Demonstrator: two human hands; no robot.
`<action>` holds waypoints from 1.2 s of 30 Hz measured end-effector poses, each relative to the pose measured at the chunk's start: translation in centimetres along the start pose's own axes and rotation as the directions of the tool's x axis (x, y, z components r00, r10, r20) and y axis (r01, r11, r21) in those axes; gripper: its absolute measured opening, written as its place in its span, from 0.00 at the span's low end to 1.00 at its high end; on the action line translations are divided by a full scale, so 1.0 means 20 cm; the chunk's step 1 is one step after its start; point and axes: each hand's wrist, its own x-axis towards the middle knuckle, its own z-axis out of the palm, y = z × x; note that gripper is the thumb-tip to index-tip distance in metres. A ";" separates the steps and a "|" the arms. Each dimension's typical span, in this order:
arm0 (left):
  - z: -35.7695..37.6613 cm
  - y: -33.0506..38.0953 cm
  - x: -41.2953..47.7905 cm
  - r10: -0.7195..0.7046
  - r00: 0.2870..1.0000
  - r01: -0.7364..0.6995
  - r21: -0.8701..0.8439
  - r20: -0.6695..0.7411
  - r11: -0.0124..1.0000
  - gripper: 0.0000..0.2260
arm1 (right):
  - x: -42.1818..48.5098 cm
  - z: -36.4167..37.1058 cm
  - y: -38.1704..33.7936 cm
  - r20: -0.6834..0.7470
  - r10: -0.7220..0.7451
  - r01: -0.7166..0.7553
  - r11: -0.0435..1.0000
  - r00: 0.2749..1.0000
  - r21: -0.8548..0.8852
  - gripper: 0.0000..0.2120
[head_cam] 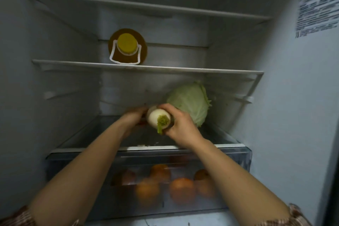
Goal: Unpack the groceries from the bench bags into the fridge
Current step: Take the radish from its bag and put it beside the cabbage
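Note:
Both my arms reach into the open fridge. My right hand [180, 124] grips a white radish [156, 116] with a green cut top, held just above the bottom glass shelf [91, 139]. My left hand [134, 114] lies to the left of the radish with its fingers behind it; what it holds is hidden. A pale green cabbage [190, 102] sits on the same shelf, right beside my right hand.
A bottle of amber liquid with a yellow cap [127, 47] stands on the middle shelf [201, 70]. Under the bottom shelf, a clear drawer [82, 180] holds several oranges [181, 189]. The top shelf [165, 8] carries nothing visible. A label [319, 5] is on the right wall.

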 end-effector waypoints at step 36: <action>0.04 0.09 -0.99 0.342 0.903 -0.152 0.552 -0.261 0.820 0.16 | -0.54 -0.21 -0.40 0.093 0.262 -0.261 0.965 0.961 -0.018 0.19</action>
